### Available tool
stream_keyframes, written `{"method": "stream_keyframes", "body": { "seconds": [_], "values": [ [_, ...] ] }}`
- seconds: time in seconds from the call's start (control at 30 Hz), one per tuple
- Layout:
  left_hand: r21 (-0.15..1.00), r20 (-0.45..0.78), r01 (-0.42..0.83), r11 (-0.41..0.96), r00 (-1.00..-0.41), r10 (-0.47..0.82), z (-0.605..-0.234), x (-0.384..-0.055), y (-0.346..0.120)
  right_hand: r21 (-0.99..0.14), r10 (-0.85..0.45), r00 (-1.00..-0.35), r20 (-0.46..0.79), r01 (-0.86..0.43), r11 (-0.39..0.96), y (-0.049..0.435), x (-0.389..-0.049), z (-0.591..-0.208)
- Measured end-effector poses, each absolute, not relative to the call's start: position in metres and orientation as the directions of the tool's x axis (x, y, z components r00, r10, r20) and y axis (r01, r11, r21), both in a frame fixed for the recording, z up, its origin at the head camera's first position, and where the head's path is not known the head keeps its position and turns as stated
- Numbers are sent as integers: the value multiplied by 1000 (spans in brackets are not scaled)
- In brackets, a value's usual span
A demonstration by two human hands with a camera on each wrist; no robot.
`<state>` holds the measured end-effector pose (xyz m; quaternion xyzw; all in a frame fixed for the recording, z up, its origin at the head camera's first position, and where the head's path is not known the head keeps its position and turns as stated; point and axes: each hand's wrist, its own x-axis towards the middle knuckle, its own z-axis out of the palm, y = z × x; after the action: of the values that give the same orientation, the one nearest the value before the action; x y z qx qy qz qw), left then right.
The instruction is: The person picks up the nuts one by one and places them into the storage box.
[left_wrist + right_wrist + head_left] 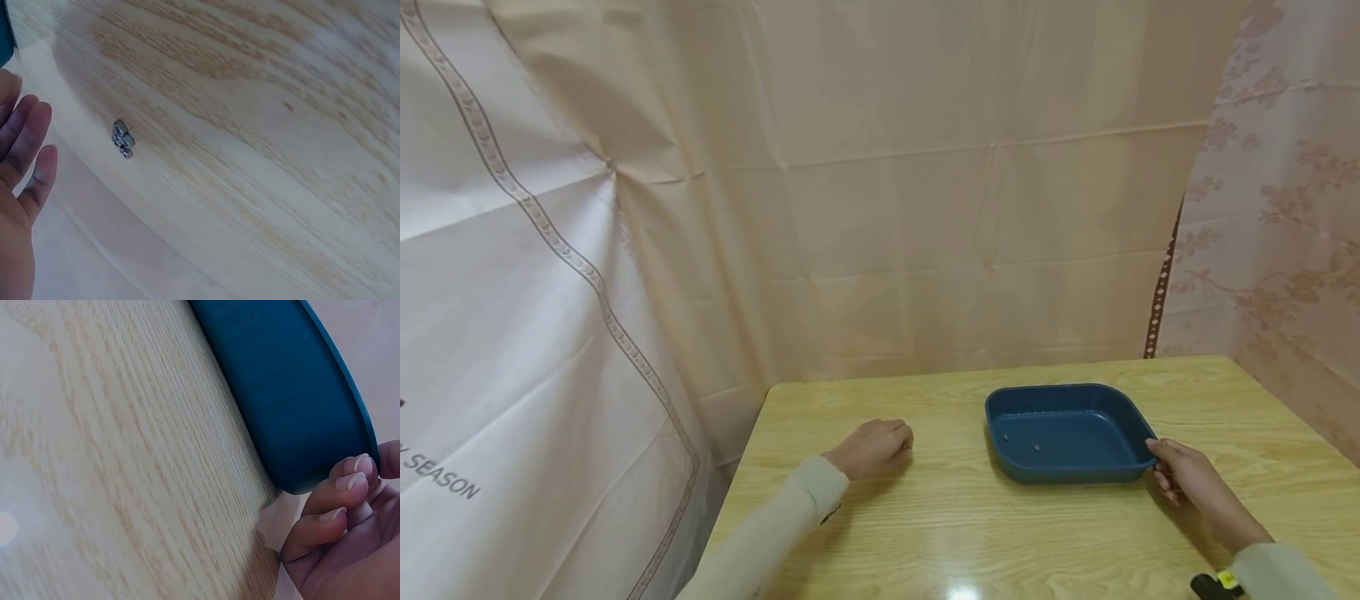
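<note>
On the left half of the table, my left hand [872,450] is held low with its fingers bent. In the left wrist view, loosely bent fingers [36,128] show at the left edge; the thumb is out of sight, so anything pinched cannot be made out. Several small metal nuts [123,139] lie clustered on the wood beside that hand. A blue rectangular tray [1067,477] stands on the right half, with two small nuts [1037,448] on its floor. My right hand [1191,479] grips the tray's near right corner, thumb on the rim and fingers curled below it.
The light wood table [925,533] carries everything. Behind it hangs a beige curtain [962,208], with a white printed sheet [512,333] at the left and a flowered one [1292,250] at the right.
</note>
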<state>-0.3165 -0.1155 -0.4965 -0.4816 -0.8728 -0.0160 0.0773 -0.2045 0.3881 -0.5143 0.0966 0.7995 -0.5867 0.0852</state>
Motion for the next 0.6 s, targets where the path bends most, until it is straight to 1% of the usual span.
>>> {"method": "stream_keyframes", "body": {
  "seconds": [0.33,0.6],
  "values": [
    [-69,140,845,530,-518,844,-494,-317,-107,-923,58,-966,-253,259,286,389,-205,-516],
    [-79,152,858,508,-493,857,-492,-317,-99,-923,61,-966,-252,259,284,389,-205,-517]
  ]
}}
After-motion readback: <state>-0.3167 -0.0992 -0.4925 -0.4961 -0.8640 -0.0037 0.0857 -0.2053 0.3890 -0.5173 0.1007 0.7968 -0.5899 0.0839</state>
